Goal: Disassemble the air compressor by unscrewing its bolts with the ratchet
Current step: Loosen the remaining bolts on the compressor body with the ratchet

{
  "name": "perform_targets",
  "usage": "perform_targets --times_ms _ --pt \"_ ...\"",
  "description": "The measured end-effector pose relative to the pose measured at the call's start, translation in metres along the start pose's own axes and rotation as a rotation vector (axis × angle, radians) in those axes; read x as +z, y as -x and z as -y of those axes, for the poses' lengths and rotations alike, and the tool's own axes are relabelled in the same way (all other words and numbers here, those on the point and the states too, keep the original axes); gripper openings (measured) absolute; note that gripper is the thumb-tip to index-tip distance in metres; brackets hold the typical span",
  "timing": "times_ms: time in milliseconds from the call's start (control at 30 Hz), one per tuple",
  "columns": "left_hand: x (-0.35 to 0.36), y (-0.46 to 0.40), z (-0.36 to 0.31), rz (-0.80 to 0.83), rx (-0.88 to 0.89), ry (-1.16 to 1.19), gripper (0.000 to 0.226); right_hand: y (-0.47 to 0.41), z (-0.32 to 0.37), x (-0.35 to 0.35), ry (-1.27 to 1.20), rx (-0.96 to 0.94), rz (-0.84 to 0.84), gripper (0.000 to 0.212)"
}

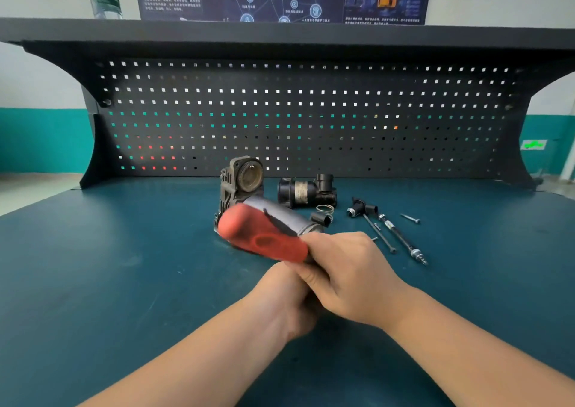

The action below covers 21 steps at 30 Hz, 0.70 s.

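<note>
The ratchet [264, 238] has a thick red handle with black trim, blurred, pointing up and left. My right hand [345, 276] grips its near end from above. My left hand [289, 301] is curled beneath the right hand; what its fingers hold is hidden. Behind the handle sits the air compressor body [241, 182], grey metal with a round open bore facing me and a cylinder running to the right. A detached black cylindrical part [306, 190] lies to its right.
Two long bolts [401, 238], a black fitting [361, 209], a wire spring [325, 210] and a small screw [410, 218] lie right of the compressor on the blue-green bench [124, 266]. A black pegboard back panel [280, 111] rises behind.
</note>
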<state>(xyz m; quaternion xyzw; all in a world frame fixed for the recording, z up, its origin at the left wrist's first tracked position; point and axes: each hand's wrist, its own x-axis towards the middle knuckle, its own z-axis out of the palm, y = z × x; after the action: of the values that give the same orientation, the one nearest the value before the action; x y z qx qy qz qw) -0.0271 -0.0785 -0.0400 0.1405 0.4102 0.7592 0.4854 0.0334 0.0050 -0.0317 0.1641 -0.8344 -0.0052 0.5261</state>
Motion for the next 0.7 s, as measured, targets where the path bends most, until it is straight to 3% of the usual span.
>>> perform_targets --times_ms 67,133,267,400,533,600,700 --pt "0.001 0.001 -0.001 -0.005 0.008 -0.036 0.035 0.001 -0.002 0.0 -0.029 0.049 -0.018 0.038" --pt "0.003 -0.002 -0.002 0.002 -0.019 -0.055 0.027 0.003 -0.003 0.001 -0.123 0.221 -0.109 0.023" --pt "0.005 -0.006 -0.001 -0.054 -0.048 -0.079 0.017 0.003 -0.008 0.002 -0.487 0.743 -0.294 0.023" --pt "0.007 -0.007 0.001 -0.093 -0.047 -0.055 0.011 0.003 -0.027 0.006 -0.553 1.198 -0.419 0.031" --pt "0.005 -0.008 0.001 -0.098 -0.041 -0.063 0.009 0.009 -0.037 0.012 -0.869 1.717 -0.564 0.027" --pt "0.005 -0.007 0.0 -0.075 -0.046 -0.076 0.009 0.01 -0.036 0.013 -0.982 1.784 -0.604 0.026" --pt "0.003 -0.006 -0.001 -0.077 -0.048 -0.105 0.009 0.007 -0.033 0.012 -0.876 1.551 -0.583 0.029"
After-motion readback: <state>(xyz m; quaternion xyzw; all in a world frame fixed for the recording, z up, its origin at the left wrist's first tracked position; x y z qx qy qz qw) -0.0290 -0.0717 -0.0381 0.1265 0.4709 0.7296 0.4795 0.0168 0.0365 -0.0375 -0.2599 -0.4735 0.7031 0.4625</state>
